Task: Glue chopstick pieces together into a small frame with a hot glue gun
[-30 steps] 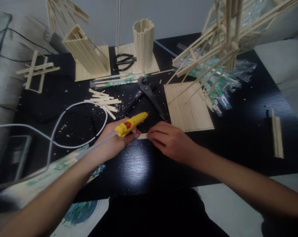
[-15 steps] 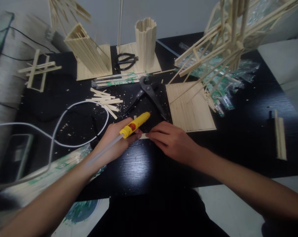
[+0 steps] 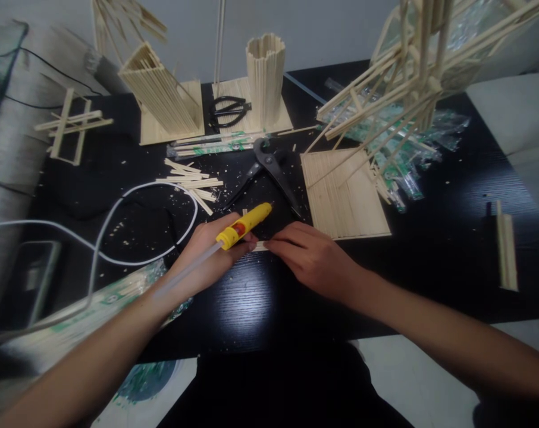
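Observation:
In my left hand (image 3: 211, 246) is a yellow hot glue gun (image 3: 247, 224), its nozzle pointing up and right and a pale glue stick (image 3: 187, 270) trailing from its back end. The left thumb and fingertips also touch a few short wooden sticks (image 3: 260, 245) lying low over the table. My right hand (image 3: 312, 252) pinches the other end of these sticks, its fingers bunched together. Much of the sticks is hidden under the fingertips. Black-handled cutters (image 3: 267, 163) lie spread just beyond both hands.
Cut stick pieces (image 3: 193, 181) and a white cord (image 3: 113, 208) lie to the left. A flat stick panel (image 3: 345, 193) lies right of centre. Behind stand two stick towers (image 3: 160, 92) and black scissors (image 3: 228, 112). A large stick frame (image 3: 421, 77) rises at right above plastic wrappers (image 3: 403, 148).
Both hands, the glue gun and the sticks stay almost in place. The background shifts very slightly with the camera.

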Demonstrator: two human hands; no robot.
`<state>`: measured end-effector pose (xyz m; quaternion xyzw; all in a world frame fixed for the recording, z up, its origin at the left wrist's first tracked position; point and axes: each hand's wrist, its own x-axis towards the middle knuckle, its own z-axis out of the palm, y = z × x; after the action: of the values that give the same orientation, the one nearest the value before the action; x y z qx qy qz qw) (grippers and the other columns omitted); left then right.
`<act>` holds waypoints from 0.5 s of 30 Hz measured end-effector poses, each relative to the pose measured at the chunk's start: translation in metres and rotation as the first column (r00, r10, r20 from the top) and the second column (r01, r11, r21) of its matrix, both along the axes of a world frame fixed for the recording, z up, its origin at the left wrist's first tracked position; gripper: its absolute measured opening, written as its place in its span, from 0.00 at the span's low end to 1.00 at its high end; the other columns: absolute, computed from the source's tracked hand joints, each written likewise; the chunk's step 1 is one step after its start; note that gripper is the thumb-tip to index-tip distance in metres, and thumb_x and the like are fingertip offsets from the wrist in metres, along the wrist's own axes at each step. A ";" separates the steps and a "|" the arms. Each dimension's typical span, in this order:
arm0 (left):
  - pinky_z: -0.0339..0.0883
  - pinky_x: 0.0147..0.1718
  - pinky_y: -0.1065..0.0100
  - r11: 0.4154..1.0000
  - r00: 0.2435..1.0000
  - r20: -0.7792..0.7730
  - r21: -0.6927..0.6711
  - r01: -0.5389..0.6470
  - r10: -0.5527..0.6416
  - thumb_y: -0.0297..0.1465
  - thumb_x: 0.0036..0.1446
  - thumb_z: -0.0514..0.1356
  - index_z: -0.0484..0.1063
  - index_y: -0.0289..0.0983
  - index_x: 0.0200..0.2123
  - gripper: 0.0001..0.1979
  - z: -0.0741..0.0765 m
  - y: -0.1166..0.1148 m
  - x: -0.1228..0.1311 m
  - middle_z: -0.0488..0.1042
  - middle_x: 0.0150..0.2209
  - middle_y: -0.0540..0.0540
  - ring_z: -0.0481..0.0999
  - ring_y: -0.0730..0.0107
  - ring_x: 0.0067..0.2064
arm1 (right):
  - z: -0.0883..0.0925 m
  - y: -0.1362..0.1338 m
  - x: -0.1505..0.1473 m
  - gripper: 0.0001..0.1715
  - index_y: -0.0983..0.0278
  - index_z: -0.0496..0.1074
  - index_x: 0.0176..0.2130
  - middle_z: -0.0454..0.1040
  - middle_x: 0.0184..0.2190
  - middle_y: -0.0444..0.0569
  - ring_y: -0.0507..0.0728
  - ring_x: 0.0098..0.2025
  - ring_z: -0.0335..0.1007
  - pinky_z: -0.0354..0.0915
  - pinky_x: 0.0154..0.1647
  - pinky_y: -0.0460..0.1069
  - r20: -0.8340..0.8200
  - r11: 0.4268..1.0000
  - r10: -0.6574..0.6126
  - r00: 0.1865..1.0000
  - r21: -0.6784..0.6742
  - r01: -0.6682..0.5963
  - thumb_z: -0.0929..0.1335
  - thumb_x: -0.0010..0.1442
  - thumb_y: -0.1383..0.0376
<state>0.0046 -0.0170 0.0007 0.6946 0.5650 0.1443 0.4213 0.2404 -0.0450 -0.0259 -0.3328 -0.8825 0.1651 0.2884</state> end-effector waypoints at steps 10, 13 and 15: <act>0.71 0.41 0.67 1.000 0.997 0.078 -0.008 -0.018 0.018 0.39 0.60 0.67 0.75 0.42 0.39 0.09 -0.014 0.000 -0.007 0.81 0.38 0.53 0.82 0.67 0.40 | -0.001 -0.001 -0.001 0.13 0.71 0.76 0.51 0.81 0.41 0.56 0.60 0.44 0.76 0.75 0.48 0.56 -0.007 0.997 -0.056 0.998 -0.050 0.055 0.63 0.73 0.71; 0.71 0.41 0.66 0.999 0.997 0.070 0.006 -0.035 0.035 0.40 0.60 0.68 0.76 0.42 0.38 0.10 -0.014 -0.001 -0.006 0.81 0.38 0.53 0.82 0.65 0.40 | 0.000 -0.001 -0.002 0.12 0.71 0.76 0.50 0.81 0.41 0.56 0.60 0.44 0.76 0.75 0.48 0.56 -0.008 0.997 -0.061 0.998 -0.056 0.060 0.64 0.73 0.72; 0.71 0.42 0.65 0.998 0.996 0.056 0.019 -0.065 0.063 0.41 0.60 0.68 0.76 0.42 0.38 0.10 -0.013 -0.001 -0.005 0.81 0.39 0.52 0.81 0.64 0.41 | 0.001 -0.001 -0.002 0.12 0.72 0.76 0.50 0.81 0.41 0.56 0.60 0.44 0.76 0.75 0.49 0.55 -0.012 0.997 -0.061 0.998 -0.057 0.061 0.64 0.72 0.72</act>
<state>-0.0007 -0.0180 -0.0126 0.6761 0.5736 0.1827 0.4248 0.2386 -0.0457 -0.0250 -0.3665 -0.8649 0.1834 0.2897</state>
